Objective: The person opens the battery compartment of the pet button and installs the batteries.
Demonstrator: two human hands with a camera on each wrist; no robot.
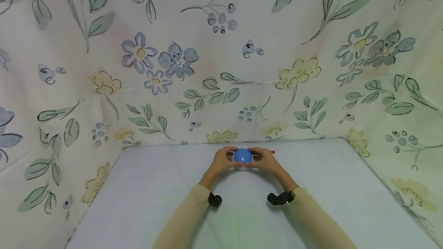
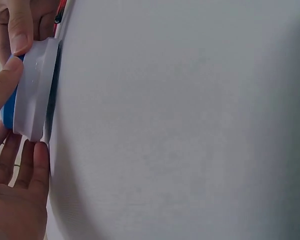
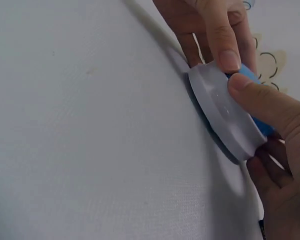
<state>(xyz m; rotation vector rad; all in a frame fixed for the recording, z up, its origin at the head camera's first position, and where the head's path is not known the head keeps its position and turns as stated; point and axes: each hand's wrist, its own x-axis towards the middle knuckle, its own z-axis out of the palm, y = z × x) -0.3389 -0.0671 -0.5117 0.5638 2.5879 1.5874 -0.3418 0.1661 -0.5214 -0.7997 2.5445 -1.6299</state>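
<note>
A round white object [image 1: 243,168] with a blue domed top [image 1: 243,155] is at the far side of the white table. The left hand [image 1: 220,162] curls round its left side and the right hand [image 1: 265,161] round its right side. Both thumbs meet at the near edge, seen against the white side [image 2: 35,90] in the left wrist view. In the right wrist view the white body [image 3: 222,110] stands just over the table surface with a dark strip beneath; whether it touches is unclear.
A thin item with a red end [image 1: 272,152] lies behind the right hand, mostly hidden. The white table [image 1: 155,195] ends at a floral cloth [image 1: 221,118] behind and at both sides. Black wrist cameras sit on both wrists.
</note>
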